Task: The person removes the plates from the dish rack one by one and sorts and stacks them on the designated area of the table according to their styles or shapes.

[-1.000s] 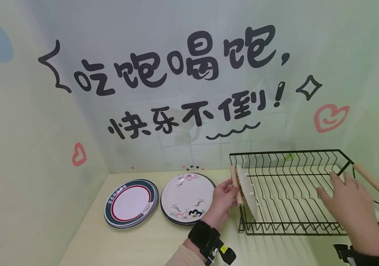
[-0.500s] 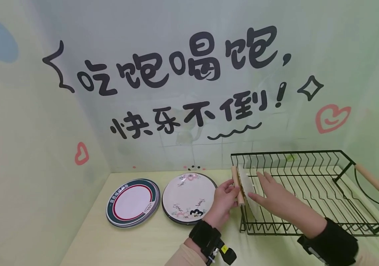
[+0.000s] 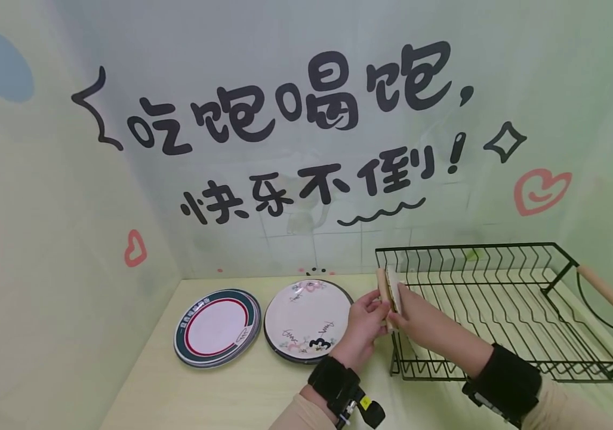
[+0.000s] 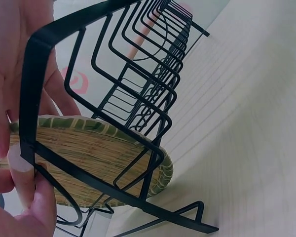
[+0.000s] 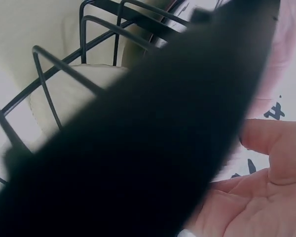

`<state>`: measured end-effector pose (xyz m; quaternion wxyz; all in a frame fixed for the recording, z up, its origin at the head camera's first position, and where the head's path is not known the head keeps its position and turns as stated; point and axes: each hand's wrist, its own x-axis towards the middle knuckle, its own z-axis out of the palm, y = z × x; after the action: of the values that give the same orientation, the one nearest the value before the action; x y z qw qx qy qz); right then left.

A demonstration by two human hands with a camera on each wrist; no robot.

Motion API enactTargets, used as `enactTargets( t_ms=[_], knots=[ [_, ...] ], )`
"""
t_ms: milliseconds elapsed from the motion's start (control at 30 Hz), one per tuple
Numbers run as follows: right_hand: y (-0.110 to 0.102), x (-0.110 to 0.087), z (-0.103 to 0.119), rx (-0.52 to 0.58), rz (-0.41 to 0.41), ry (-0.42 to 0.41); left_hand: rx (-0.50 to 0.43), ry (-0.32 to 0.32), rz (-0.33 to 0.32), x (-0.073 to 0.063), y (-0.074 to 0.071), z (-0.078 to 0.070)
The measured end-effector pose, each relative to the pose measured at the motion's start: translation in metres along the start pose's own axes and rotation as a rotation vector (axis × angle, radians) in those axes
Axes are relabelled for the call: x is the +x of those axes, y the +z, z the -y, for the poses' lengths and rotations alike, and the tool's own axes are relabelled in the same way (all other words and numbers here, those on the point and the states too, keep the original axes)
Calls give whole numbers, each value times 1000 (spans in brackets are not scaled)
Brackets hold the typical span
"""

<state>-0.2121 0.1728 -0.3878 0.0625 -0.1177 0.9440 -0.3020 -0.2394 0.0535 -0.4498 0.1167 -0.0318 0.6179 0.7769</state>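
A black wire dish rack (image 3: pixel 467 245) stands at the right in the head view. At its left end, my left hand (image 3: pixel 362 325) grips the wooden handle (image 3: pixel 383 283). Just inside that end a round woven tray (image 4: pixel 98 153) stands on edge, its bamboo face with green-bound rim turned left and its pale back turned right. My right hand (image 3: pixel 424 316) pinches the upper edge of this tray, thumb on the handle side and fingers behind. A blurred dark shape hides much of the right wrist view, where part of the right hand (image 5: pixel 261 192) still shows.
To the left on the pale tabletop (image 3: pixel 150 382) lie stacked plates with a green and red border (image 3: pixel 217 328). Beside them is a stack topped by a flower-patterned plate (image 3: pixel 306 313). A lettered wall (image 3: pixel 263 251) rises behind; another wooden handle (image 3: pixel 609 295) caps the rack's right end.
My right hand has swept left from over the rack's right part to the woven tray and taken its edge. The left hand stays on the handle.
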Motion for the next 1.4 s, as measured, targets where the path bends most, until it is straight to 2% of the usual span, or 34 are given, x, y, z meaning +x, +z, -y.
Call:
enactTargets(
  t_ms=[200,367,600,733,967,1400],
  knots=[
    [-5,0,1,50,10,40,-4,-22,-18,2,1,3],
    [-15,-1,-4,101,14,82,-33,-14,4,3,0,3],
    [-26,-9,-15,334,62,169,-28,-1,18,1,0,1],
    [-33,-13,-24,399,73,192,-41,-6,17,1,0,1],
    [-44,-24,-41,496,77,163,-61,-17,16,2,0,0],
    [-61,-42,-54,502,4,116,-64,-17,11,3,-1,1]
  ],
)
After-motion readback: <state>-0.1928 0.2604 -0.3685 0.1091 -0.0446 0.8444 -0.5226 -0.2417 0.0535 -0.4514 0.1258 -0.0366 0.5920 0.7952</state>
